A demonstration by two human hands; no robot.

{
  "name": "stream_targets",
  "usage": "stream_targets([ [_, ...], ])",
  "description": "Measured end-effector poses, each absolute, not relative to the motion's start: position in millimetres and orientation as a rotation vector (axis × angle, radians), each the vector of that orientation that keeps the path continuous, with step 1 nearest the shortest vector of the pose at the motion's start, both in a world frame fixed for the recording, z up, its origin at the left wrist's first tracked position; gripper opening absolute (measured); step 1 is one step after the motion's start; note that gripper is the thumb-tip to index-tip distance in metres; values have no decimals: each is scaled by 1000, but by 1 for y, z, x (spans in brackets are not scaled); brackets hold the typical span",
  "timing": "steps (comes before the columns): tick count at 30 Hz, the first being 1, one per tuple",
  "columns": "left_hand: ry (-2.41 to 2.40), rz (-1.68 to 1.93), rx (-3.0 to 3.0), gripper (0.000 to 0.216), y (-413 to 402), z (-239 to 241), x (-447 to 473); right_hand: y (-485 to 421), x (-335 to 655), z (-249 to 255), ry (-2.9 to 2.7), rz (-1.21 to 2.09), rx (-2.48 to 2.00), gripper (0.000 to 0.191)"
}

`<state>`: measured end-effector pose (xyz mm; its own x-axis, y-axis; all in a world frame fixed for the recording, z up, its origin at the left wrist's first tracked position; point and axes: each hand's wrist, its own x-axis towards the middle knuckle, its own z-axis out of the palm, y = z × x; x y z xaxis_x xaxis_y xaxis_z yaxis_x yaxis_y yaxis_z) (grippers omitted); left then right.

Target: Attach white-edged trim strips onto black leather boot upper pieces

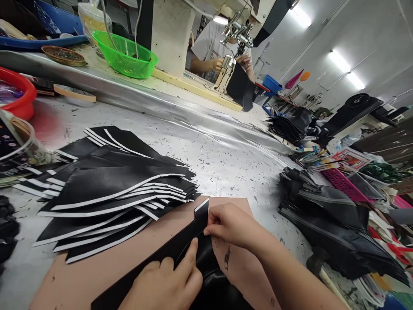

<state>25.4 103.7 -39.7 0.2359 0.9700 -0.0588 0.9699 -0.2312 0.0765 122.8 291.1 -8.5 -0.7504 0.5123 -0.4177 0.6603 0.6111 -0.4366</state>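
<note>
A long black leather piece [161, 245] with a short white strip at its tip lies on a pinkish-brown board [74, 284]. On top of it rests my left hand [164, 280], index finger stretched along the leather and the other fingers loosely bent. My right hand [226, 224] is closed in a pinch at the leather's right edge, near the tip. Below the fingers the leather bulges in a glossy fold [213, 275]. Left of my hands, a fanned stack of black leather pieces [106, 181] with white edge strips overlaps the board.
Folded black leather pieces [325, 215] are heaped at right, by a pink basket [345, 185]. A green basket [125, 56] stands beyond the silvery table [222, 159]; a red basin [22, 94] is at left. Behind a sewing machine [171, 34] sits another person [206, 47].
</note>
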Motion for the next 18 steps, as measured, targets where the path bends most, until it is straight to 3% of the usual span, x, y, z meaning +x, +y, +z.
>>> stream_targets([
  [3, 1857, 34, 2268, 54, 106, -31, 23, 312, 114, -10, 2543, -666, 1072, 49],
  [7, 1888, -61, 2178, 59, 107, -29, 26, 307, 135, -8, 2563, -882, 1208, 39],
  [9, 1917, -14, 2179, 62, 106, -32, 26, 282, 158, -1, 2523, -1049, 1047, 35],
  [13, 2008, 519, 2071, 44, 96, -31, 12, 220, 202, 17, 2490, -1508, 831, 14],
  [16, 2235, 1034, 1951, 26, 76, -20, -11, 200, 224, 26, 2500, -1816, 929, 16],
  [18, 2412, 1223, 1777, 29, 57, -17, -23, 207, 230, 33, 2538, -1988, 1010, 22],
])
